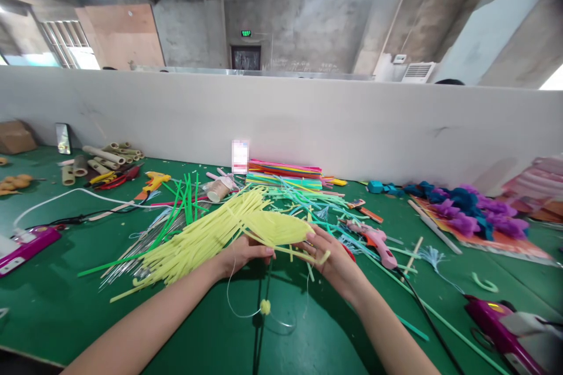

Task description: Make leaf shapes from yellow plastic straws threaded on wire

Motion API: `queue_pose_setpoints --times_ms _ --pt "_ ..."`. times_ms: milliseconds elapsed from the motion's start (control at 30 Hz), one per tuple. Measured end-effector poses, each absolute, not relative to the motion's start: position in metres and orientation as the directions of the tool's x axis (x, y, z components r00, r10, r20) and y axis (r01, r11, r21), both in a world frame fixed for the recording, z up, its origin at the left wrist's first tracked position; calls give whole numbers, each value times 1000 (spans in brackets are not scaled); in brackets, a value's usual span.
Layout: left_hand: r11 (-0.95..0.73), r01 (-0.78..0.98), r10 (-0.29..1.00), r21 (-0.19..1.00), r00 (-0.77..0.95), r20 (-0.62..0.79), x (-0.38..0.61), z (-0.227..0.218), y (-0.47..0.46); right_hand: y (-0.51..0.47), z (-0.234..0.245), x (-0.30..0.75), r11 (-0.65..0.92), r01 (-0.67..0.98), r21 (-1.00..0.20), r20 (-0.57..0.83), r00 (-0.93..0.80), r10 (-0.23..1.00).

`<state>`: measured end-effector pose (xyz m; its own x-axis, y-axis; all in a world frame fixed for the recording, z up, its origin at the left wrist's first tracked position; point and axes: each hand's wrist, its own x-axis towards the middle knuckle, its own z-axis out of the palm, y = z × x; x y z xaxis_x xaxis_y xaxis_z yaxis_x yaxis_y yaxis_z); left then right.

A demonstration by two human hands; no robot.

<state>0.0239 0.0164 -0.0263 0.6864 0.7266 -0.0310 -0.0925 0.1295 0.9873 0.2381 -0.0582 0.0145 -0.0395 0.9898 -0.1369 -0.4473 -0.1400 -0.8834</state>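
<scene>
Both hands hold a flat, leaf-like piece of yellow pipe cleaners [279, 227] above the green table. My left hand [244, 253] is closed on its lower left side, thumb pointing right. On the right end, my right hand [332, 259] grips the piece with fingertips and thumb, and some loose stem ends stick out beneath. Left of and behind the piece lies a large heap of yellow pipe cleaners [193, 240], partly hidden by my left wrist. A small yellow ball [264, 307] with a thin clear line shows below the hands.
A pink glue gun [373, 241] lies right of my right hand, its black cord running forward. Green pipe cleaners [189, 199], a yellow glue gun [156, 181] and bamboo tubes [109, 157] are at left. Power strips [30, 249] sit at both sides; purple flowers [466, 211] lie at right.
</scene>
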Motion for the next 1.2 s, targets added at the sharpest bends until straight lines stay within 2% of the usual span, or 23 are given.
queue_pose_setpoints --times_ms 267,400,567,800,933,1200 --pt "69 -45 693 997 721 -16 25 -21 14 -54 6 242 -111 -377 -920 -126 15 992" --pt "33 -48 730 998 684 9 26 -26 16 -54 6 242 -99 -346 -933 -118 34 992" --pt "84 -103 765 991 644 2 29 -25 16 -57 10 237 -105 -272 -956 -123 50 991" --pt "44 -105 785 993 619 31 31 -20 14 -61 10 232 -97 -123 -988 -87 -80 993" --pt "1 -80 753 997 656 52 30 -19 14 -62 9 230 -116 -44 -992 -111 -111 988" --pt "-24 -94 788 995 611 76 30 -22 15 -62 2 226 -180 -9 -984 -177 -152 972"
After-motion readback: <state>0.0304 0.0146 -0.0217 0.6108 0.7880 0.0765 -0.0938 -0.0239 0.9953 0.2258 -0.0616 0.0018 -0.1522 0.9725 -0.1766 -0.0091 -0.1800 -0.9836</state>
